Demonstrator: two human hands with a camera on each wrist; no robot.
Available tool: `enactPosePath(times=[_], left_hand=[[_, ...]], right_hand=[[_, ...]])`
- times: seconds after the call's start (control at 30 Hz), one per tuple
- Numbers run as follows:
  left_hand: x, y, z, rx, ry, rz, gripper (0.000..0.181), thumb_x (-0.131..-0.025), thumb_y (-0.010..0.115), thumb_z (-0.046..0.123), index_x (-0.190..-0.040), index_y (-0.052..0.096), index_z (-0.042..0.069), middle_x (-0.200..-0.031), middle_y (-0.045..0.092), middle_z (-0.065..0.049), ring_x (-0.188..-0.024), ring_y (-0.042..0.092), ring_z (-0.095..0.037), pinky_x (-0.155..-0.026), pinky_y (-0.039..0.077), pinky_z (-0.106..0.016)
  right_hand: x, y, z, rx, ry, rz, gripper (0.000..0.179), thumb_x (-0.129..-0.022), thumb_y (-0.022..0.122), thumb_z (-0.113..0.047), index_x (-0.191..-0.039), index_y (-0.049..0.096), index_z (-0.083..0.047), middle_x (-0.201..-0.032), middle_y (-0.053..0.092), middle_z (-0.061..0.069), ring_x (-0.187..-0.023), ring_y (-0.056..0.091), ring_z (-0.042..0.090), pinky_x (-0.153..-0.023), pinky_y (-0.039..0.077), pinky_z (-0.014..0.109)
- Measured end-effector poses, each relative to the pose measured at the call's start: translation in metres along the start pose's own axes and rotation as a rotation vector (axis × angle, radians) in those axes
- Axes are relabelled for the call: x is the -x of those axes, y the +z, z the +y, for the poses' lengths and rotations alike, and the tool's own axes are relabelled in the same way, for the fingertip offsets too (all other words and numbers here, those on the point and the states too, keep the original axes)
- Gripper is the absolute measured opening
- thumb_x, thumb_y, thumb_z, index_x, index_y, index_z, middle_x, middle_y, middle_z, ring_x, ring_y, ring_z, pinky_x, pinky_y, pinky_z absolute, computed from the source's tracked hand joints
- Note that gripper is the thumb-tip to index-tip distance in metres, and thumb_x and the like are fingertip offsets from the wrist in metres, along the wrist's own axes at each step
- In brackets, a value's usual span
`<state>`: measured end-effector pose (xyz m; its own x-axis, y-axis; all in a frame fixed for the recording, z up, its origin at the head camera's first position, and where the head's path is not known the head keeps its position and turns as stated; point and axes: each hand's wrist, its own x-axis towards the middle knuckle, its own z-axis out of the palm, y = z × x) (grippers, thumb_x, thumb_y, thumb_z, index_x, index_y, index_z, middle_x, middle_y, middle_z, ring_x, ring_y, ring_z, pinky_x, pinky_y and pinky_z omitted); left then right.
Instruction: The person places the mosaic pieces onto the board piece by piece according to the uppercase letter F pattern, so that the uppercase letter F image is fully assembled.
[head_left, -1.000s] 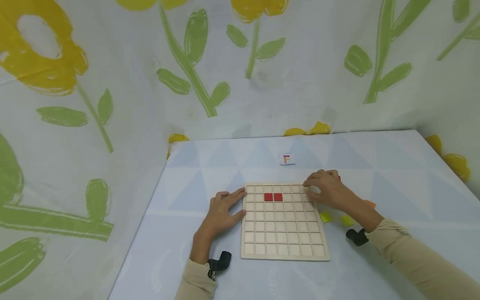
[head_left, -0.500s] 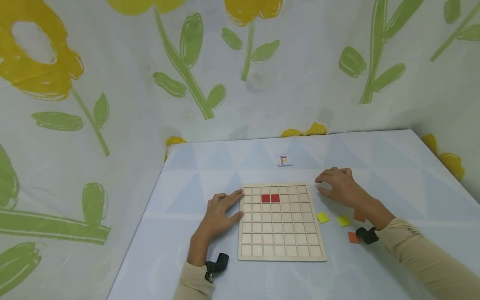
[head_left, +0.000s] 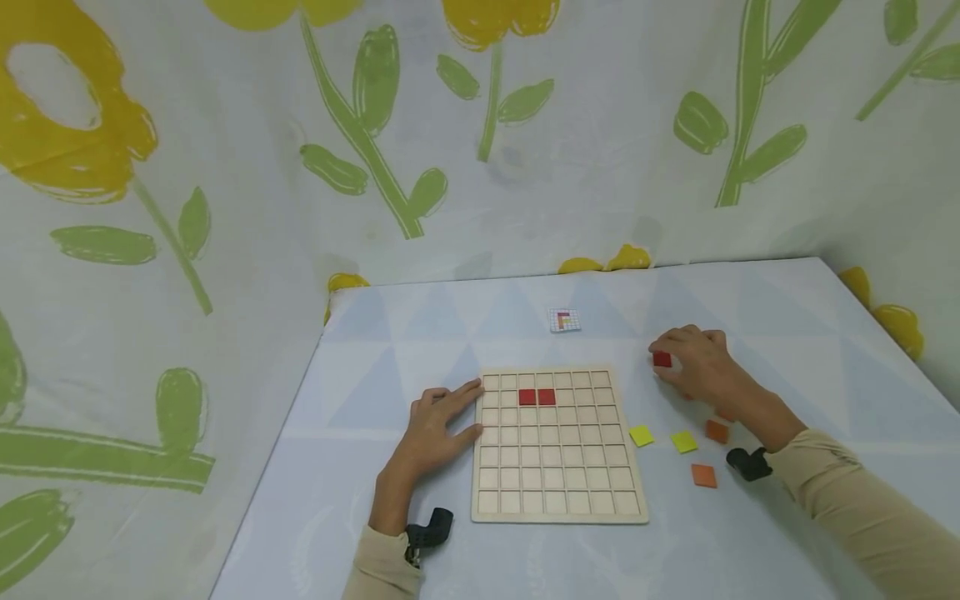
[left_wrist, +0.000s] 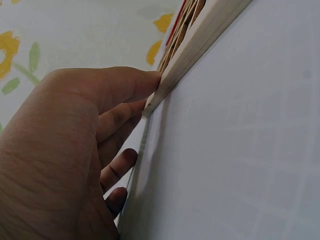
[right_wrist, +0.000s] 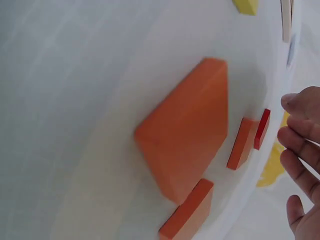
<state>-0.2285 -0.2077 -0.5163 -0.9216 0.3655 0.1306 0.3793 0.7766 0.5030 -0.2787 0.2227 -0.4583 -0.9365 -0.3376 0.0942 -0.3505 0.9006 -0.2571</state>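
On the table lies a wooden grid board (head_left: pixel 558 446). Two red square tiles (head_left: pixel 537 397) sit side by side in its second row from the far edge. My left hand (head_left: pixel 437 433) touches the board's left edge with thumb and fingertips; in the left wrist view the thumb (left_wrist: pixel 125 85) meets the wooden rim. My right hand (head_left: pixel 697 364) hovers beyond the board's right side, above a loose red tile (head_left: pixel 662 359). The right wrist view has this red tile (right_wrist: pixel 262 129) on the table, apart from the loosely bent fingers (right_wrist: pixel 300 140).
Two yellow tiles (head_left: pixel 662 438) lie right of the board. Several orange tiles (head_left: pixel 717 431) are nearer my right forearm, some partly hidden by it. A small card with a coloured grid pattern (head_left: pixel 564 320) lies behind the board. Flowered cloth walls (head_left: pixel 420 125) stand around the table.
My right hand has moved from the board's far right corner rightward to the loose red tile. Orange tiles have come into sight under the forearm. The left hand has stayed at the board.
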Motion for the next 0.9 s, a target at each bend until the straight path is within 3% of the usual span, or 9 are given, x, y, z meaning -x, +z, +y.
enactPosePath(times=[0.3,0.53,0.9], left_hand=[[0.002,-0.001,0.003,0.001,-0.003,0.008,0.06,-0.093,0.064,0.04,-0.15,0.05,0.028,-0.155,0.04,0.018,-0.127,0.04,-0.028,-0.097,0.029,-0.049],[0.001,-0.001,0.0,0.008,0.036,0.041,0.058,-0.095,0.063,0.041,-0.15,0.05,0.028,-0.155,0.041,0.017,-0.126,0.04,-0.027,-0.097,0.029,-0.048],[-0.001,-0.001,-0.002,-0.004,0.021,0.003,0.059,-0.095,0.061,0.042,-0.151,0.049,0.028,-0.156,0.039,0.017,-0.126,0.041,-0.028,-0.097,0.029,-0.048]], right_hand=[[0.001,0.002,0.015,0.035,-0.022,0.006,0.031,-0.086,0.076,-0.011,-0.115,0.07,-0.002,-0.121,0.064,0.021,-0.118,0.048,0.042,-0.092,0.026,0.065],[-0.005,0.003,0.019,0.039,0.003,-0.024,0.029,-0.087,0.075,-0.012,-0.113,0.071,-0.001,-0.119,0.065,0.022,-0.116,0.049,0.043,-0.092,0.024,0.069],[-0.003,0.002,0.005,0.018,0.029,-0.036,0.028,-0.086,0.078,-0.013,-0.111,0.073,-0.001,-0.116,0.066,0.021,-0.115,0.05,0.042,-0.098,0.022,0.069]])
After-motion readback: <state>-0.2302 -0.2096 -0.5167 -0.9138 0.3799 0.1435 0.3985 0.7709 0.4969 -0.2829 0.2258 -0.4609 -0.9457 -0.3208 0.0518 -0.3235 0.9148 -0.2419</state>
